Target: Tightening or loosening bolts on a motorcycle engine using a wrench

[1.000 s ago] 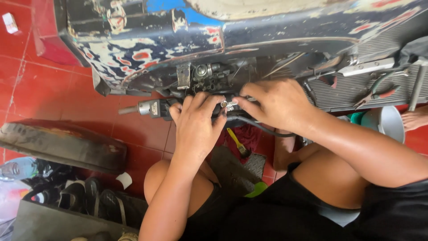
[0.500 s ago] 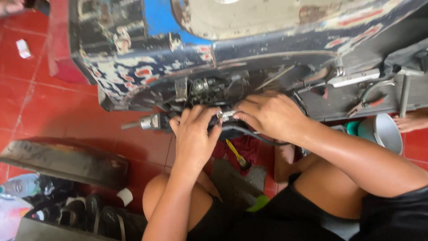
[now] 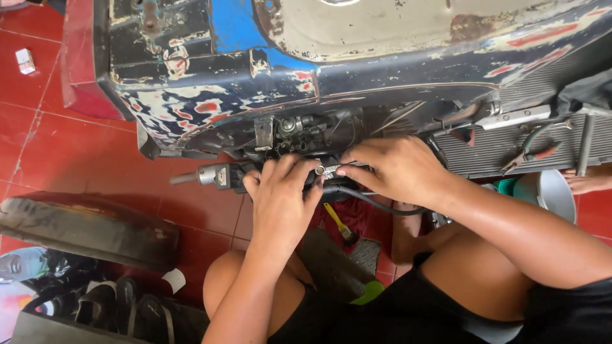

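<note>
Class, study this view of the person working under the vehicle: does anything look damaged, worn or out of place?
Yes. The vehicle's dark body panel is badly worn: paint has flaked off in patches, showing red, white and blue beneath. The pale panel above shows rust-coloured spots. A detached dark curved panel lies on the red floor.

A floor of glossy red tiles with pale grout lines spreads beneath and to the left of the hands, lit by even daylight. Lower left of them lie a dark curved panel and some black sandals; a small white box sits far upper left.
</note>
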